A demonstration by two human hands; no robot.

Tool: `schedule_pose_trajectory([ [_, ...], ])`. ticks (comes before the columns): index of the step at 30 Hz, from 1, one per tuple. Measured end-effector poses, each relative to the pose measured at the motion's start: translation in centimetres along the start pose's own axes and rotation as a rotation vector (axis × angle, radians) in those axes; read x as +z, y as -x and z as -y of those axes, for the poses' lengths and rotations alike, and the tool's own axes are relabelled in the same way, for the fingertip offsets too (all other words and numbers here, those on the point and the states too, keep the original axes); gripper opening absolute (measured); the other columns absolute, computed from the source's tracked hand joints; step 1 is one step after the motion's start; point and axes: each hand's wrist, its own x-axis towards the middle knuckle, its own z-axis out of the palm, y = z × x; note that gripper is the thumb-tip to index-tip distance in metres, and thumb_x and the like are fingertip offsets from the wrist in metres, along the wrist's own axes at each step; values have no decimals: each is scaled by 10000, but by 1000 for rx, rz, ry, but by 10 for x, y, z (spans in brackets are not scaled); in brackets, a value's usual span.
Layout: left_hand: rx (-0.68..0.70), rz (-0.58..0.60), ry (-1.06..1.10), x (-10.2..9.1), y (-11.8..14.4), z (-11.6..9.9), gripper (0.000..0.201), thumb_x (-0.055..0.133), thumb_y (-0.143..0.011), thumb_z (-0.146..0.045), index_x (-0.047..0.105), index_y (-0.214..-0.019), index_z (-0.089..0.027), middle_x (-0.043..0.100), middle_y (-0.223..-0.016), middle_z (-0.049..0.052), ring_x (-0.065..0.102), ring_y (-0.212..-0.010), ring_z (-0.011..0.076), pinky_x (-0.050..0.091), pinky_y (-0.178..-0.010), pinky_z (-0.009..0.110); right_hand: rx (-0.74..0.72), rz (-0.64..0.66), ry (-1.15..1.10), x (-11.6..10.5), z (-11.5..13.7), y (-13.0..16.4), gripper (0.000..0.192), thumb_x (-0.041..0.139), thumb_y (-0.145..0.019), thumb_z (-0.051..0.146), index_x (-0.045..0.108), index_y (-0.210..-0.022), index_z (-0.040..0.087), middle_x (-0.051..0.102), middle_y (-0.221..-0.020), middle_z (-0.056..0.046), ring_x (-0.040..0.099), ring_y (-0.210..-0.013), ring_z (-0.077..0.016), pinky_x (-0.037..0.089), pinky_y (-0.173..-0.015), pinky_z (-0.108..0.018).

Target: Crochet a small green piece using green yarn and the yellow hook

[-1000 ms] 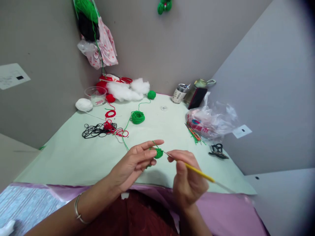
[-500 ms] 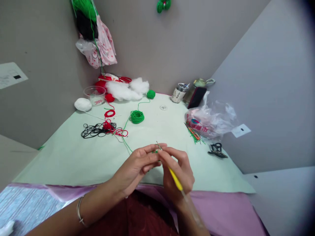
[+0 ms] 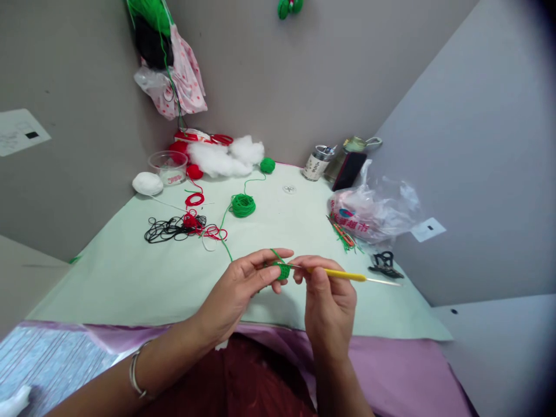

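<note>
Grey partition walls close off a corner around your pale green table [image 3: 130, 278], with a paper sheet [image 3: 21, 132] taped at the far left of the frame. At upper left one spotted bag [image 3: 185, 81] hangs stuffed with green and black yarn. Below it sit one white yarn ball [image 3: 147, 183] and one clear plastic cup [image 3: 168, 167] with red lettering too small to read, then loose black thread [image 3: 167, 230] tangled with red thread [image 3: 195, 223]. White stuffing [image 3: 223, 157] lies at the back wall. You have two green yarn balls: one flat coil [image 3: 242, 205] mid-table, one small ball [image 3: 267, 165] behind it.

At lower centre, your left hand [image 3: 238, 289] pinches a small green crochet piece [image 3: 282, 270] between thumb and fingers, closed on it just above the table's near edge. Your right hand [image 3: 328, 301] is closed around a yellow crochet hook [image 3: 336, 273], whose tip touches the piece.

Right of centre stand one labelled tin [image 3: 316, 165], its print unreadable, and one dark phone [image 3: 348, 171]. Further right lies one plastic bag [image 3: 373, 211] with red characters you cannot make out, and one pair of black scissors [image 3: 384, 265].
</note>
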Motion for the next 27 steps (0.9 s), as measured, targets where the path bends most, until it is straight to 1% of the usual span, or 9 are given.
schedule_pose_trajectory([
  [3, 2, -45, -43, -3, 0, -1, 282, 830, -858, -292, 836, -1139, -260, 721, -954, 11, 553, -807, 140, 430, -804, 285, 29, 12, -78, -1, 0, -1, 221, 562, -1073, 271, 762, -983, 238, 785, -926, -24, 658, -717, -125, 563, -683, -267],
  [6, 40, -60, -115, -6, 1, 0, 284, 829, -854, -291, 835, -1138, -280, 704, -964, 15, 552, -866, 160, 424, -797, 283, 2, 35, -6, -2, 3, 1, 239, 525, -1090, 247, 748, -1003, 238, 785, -941, -17, 668, -734, -120, 565, -701, -265],
  [8, 108, -71, -220, -7, 2, 1, 262, 805, -876, -275, 836, -1136, -293, 672, -936, 8, 540, -858, 161, 418, -797, 285, -64, 56, 118, -3, 6, 3, 236, 516, -1087, 204, 743, -1028, 238, 781, -955, -18, 681, -766, -127, 567, -721, -274],
  [10, 182, -92, -346, -8, 3, 1, 254, 776, -896, -241, 837, -1137, -298, 627, -903, -2, 518, -818, 153, 413, -785, 286, -169, 81, 234, -3, 8, 7, 230, 516, -1073, 156, 731, -1066, 236, 777, -976, -26, 699, -825, -144, 572, -751, -291],
  [12, 225, -105, -421, -8, 3, 1, 264, 762, -901, -219, 835, -1144, -293, 607, -900, -2, 515, -805, 152, 417, -783, 287, -258, 99, 291, -3, 9, 10, 238, 509, -1060, 119, 713, -1097, 236, 774, -1001, -36, 712, -878, -165, 578, -770, -312],
  [16, 252, -118, -450, -7, 3, -1, 269, 768, -888, -209, 836, -1138, -281, 615, -893, 3, 537, -801, 156, 442, -792, 290, -297, 110, 331, -3, 6, 12, 258, 492, -1048, 92, 689, -1114, 246, 767, -1006, -48, 727, -896, -194, 594, -755, -348],
  [19, 296, -133, -481, -6, 2, -1, 254, 762, -885, -191, 846, -1106, -286, 632, -891, 5, 558, -784, 152, 460, -797, 294, -338, 145, 361, -3, 5, 11, 251, 512, -1038, 89, 682, -1140, 242, 766, -1007, -60, 732, -919, -210, 604, -768, -372],
  [24, 329, -158, -477, -3, 4, 3, 261, 787, -860, -180, 848, -1092, -283, 638, -848, -1, 573, -766, 154, 482, -794, 298, -413, 153, 420, -2, 6, 7, 261, 496, -1036, 78, 671, -1152, 234, 765, -1001, -69, 737, -911, -207, 608, -752, -363],
  [27, 343, -156, -457, 0, 6, 7, 312, 796, -853, -183, 831, -1150, -272, 651, -851, -4, 560, -751, 149, 485, -792, 297, -512, 172, 521, 1, 7, 5, 234, 520, -1027, 83, 685, -1121, 220, 766, -972, -78, 736, -877, -201, 607, -731, -343],
])
